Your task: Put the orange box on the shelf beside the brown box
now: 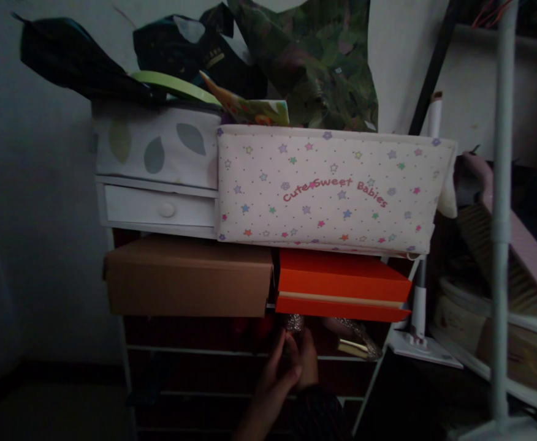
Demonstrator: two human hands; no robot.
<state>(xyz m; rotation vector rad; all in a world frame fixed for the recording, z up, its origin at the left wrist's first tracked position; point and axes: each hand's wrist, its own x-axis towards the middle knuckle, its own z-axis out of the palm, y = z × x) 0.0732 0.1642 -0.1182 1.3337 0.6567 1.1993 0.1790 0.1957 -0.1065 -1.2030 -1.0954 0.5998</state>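
Note:
At the upper open shelf of a rack, my left hand [275, 370] and my right hand [308, 360] are close together, fingers bent inward. Between their fingertips is a glittery silver shoe [294, 323]; only part of it shows, beneath the orange box. Both hands appear closed on it, though dim light and the fingers hide the exact grip. Just to the right, another glittery shoe [363, 334] with a shiny gold heel lies on the same shelf. Dark red shoes [260, 331] sit in shadow to the left.
Above the hands, a brown box [188, 278] and an orange box [342, 285] jut out. A star-patterned fabric bin [333, 190] and a small white drawer [160, 205] stand on top. At right are a pale upright pole [501, 214] and a pink brush [517, 233].

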